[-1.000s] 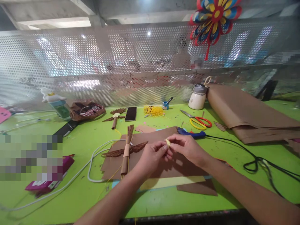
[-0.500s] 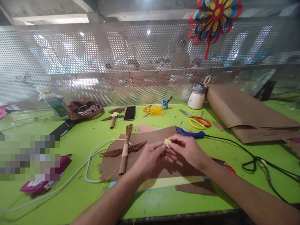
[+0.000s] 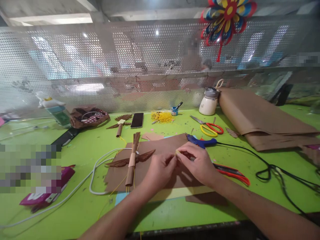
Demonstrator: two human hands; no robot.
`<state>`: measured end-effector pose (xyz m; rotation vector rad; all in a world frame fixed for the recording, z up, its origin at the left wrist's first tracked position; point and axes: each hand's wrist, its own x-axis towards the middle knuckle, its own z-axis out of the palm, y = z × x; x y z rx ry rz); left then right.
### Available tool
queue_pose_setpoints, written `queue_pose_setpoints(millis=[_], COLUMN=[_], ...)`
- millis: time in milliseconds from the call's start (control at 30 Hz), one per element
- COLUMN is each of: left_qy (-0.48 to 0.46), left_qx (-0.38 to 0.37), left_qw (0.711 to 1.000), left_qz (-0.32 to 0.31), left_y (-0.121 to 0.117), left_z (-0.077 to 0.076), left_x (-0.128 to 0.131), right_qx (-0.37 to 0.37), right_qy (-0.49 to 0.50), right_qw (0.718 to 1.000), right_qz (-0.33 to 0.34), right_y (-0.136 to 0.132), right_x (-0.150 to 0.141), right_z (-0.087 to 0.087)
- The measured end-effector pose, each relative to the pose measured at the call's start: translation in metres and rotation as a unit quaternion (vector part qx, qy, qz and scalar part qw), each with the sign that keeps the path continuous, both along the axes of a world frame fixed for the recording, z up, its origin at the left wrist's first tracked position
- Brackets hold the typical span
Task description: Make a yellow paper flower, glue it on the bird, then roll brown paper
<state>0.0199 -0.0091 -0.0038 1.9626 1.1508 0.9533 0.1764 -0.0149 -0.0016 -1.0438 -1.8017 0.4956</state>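
My left hand [image 3: 161, 168] and my right hand [image 3: 196, 161] meet fingertip to fingertip above a sheet of brown paper [image 3: 162, 146]. Pinched between them is a small piece of yellow paper [image 3: 177, 152], mostly hidden by the fingers. To the left lies a brown paper figure [image 3: 130, 170] with a rolled body, pleated wings and yellow strings. Just beyond my right hand rests a blue glue gun [image 3: 203, 142]. A red-orange utility knife [image 3: 232, 173] is partly covered by my right wrist.
Scissors [image 3: 207, 128], a white bottle [image 3: 208, 103] and folded brown paper [image 3: 267, 116] stand or lie at the right. A phone [image 3: 137, 120], yellow shreds [image 3: 162, 117] and a smaller paper figure [image 3: 120, 126] are at the back. A white cable [image 3: 92, 176] curves along the left.
My fingers have closed in over the yellow paper, so less of it shows. The left fingers, spread beneath before, are now curled. The view has shifted slightly.
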Motion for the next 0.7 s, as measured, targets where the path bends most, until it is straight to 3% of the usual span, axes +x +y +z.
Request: queue_pose_setpoints(millis=[167,400,500,700], left_qy=[0.103,0.189,0.184,0.114], left_qx=[0.147,0.301,0.299,0.215], left_qw=[0.983,0.933,0.935,0.967], left_qz=[0.04,0.054,0.058,0.076], left_y=[-0.0033,-0.0059,-0.0082,-0.0089], left_z=[-0.0038,-0.0076,-0.0057,-0.0043], left_x=[-0.0013,-0.001,-0.0004,0.0007], right_qx=[0.0,0.001,-0.012,-0.06], right_qy=[0.008,0.012,0.04,0.107], right_qw=[1.0,1.0,0.999,0.991], right_qz=[-0.011,-0.014,0.008,0.047], right_y=[-0.0018,-0.005,-0.0058,-0.0047], right_x=[0.0011,-0.0054,-0.0056,-0.0031], right_z=[0.0012,0.002,0.0036,0.0044])
